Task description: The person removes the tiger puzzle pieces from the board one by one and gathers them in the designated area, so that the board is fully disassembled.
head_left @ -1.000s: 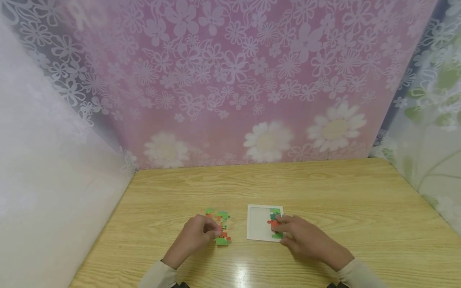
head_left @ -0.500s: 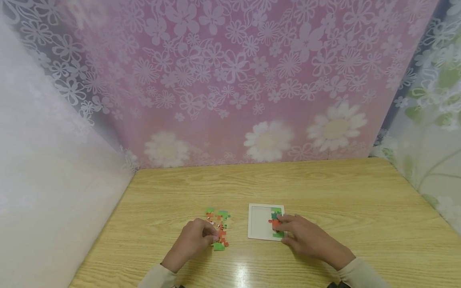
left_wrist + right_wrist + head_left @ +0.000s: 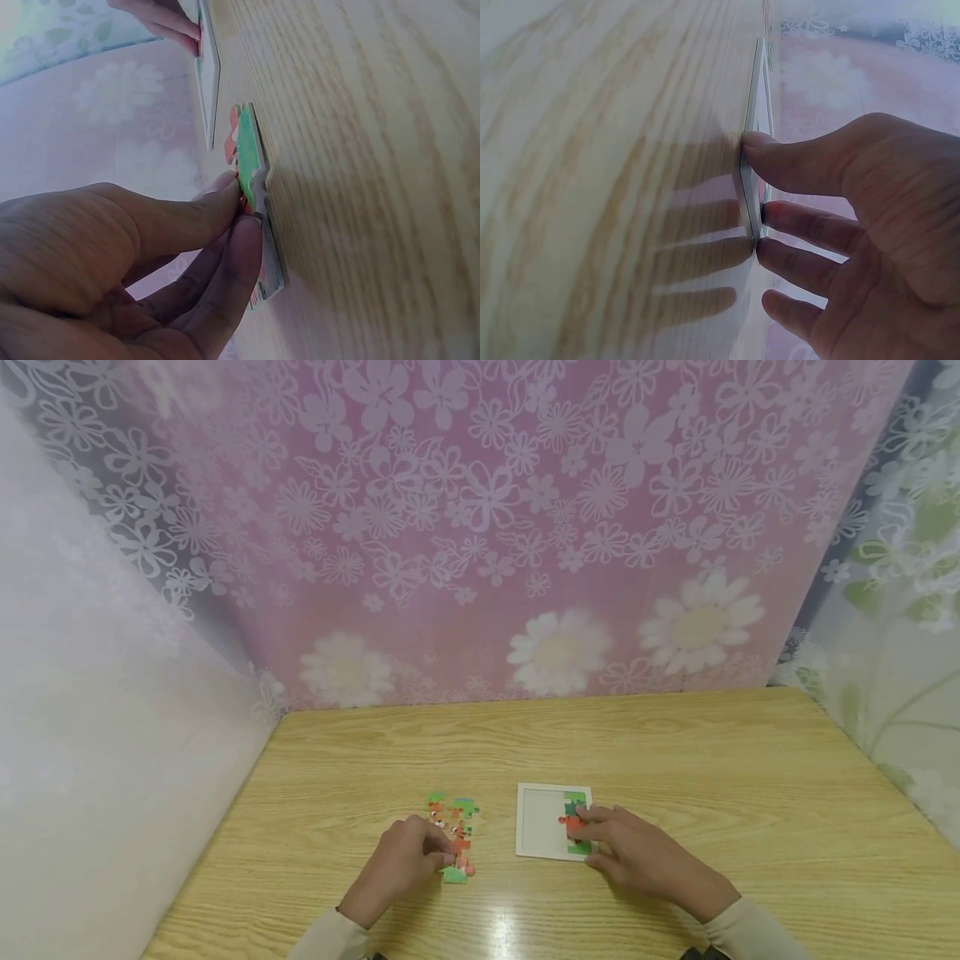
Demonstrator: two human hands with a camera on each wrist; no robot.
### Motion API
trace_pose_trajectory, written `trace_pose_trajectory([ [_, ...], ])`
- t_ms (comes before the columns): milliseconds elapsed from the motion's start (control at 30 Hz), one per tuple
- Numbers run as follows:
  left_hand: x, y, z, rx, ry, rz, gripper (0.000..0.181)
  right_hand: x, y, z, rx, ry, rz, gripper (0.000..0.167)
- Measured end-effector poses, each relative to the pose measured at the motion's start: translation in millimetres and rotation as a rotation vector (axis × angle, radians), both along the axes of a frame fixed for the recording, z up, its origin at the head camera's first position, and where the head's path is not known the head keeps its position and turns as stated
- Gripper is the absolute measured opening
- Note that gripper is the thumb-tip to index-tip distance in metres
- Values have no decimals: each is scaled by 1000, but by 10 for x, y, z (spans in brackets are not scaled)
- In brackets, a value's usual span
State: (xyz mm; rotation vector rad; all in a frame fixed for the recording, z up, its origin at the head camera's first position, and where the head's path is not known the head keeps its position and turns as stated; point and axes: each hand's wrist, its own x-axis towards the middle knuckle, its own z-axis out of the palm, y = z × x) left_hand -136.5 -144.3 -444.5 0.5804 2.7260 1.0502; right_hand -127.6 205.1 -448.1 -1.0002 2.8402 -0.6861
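Note:
The left hand [image 3: 405, 856] pinches a puzzle piece at the left edge of a small cluster of puzzle pieces [image 3: 463, 807], coloured green and orange. In the left wrist view, thumb and index finger meet on a green piece [image 3: 247, 142] lying low over the wood; the fingertips hide part of it. To the right lies a square white frame [image 3: 542, 858] with joined green and red pieces [image 3: 576, 798] along its right side. The right hand [image 3: 648, 864] grips the frame's near right corner, its fingers over the pieces. The right wrist view shows the thumb against the frame's edge [image 3: 751, 112].
The wooden table [image 3: 525, 739] carries the cluster and frame side by side, with a gap between them. A pink flowered cloth [image 3: 465, 568] stands behind the table, and pale cloths close off the left [image 3: 112, 693] and right sides [image 3: 892, 677].
The left hand and the lower pieces of the cluster have shifted slightly left and nearer. An orange piece with an eye now shows beside the fingers. The frame has moved slightly right.

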Motion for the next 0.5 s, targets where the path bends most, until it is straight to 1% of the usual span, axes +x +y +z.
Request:
trace_pose_trajectory([
  [167, -1, 3, -5, -5, 8, -10, 4, -1, 7, -14, -3, 7, -2, 37],
  [300, 6, 4, -14, 4, 0, -9, 5, -5, 15, -30, -6, 6, -6, 37],
  [500, 0, 22, -14, 8, 14, -4, 5, -3, 14, -30, -9, 3, -5, 36],
])
